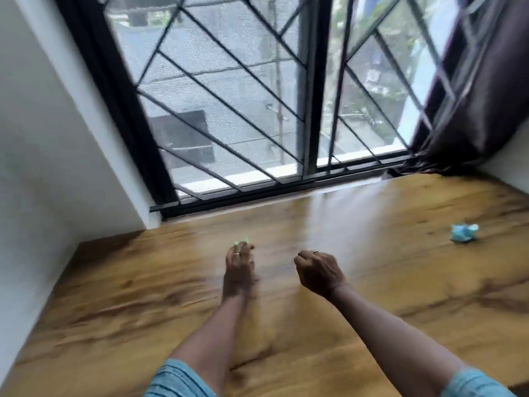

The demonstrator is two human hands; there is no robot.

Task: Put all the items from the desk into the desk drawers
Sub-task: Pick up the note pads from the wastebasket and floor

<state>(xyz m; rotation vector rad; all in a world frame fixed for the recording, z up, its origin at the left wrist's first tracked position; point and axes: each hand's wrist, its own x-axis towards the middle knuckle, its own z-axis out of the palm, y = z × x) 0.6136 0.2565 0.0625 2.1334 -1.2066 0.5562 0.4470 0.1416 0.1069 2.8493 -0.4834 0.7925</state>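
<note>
A small crumpled light-blue item (464, 232) lies on the wooden desk (143, 296) at the far right. Over the middle of the desk my left hand (239, 267) reaches forward with its fingers curled downward and a ring on one finger; the blur hides whether anything is in it. My right hand (317, 272) hovers beside it, closed in a loose fist with nothing visible inside, well to the left of the blue item. No drawer is in view.
A barred window (243, 110) with a black frame runs along the desk's far edge. A white wall (43, 138) borders the left side. A dark curtain (481, 96) hangs at the back right corner.
</note>
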